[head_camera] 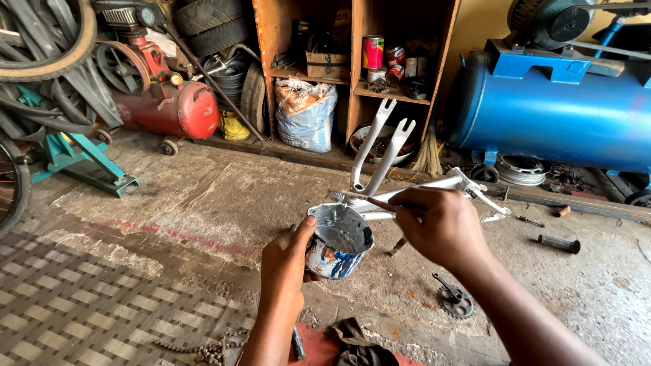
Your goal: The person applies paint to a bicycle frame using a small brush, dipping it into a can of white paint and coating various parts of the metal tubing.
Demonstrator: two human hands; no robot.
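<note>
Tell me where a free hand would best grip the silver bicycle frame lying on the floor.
Probably the fork-like stays: they stick up and away from the hands, with open space around them. Come from the far side, clear of the paint tin in the left hand and the brush in the right hand.

Concrete floor (pixel 203 196), wooden shelves (pixel 352 68), blue tank (pixel 556 115), yellow wall (pixel 481 24)

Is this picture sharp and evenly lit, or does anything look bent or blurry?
Head view: soft daylight, no harsh glare; the paint tin and both hands are sharp; the wide lens curves the edges, bending the blue tank; shelves sit darker.
</note>
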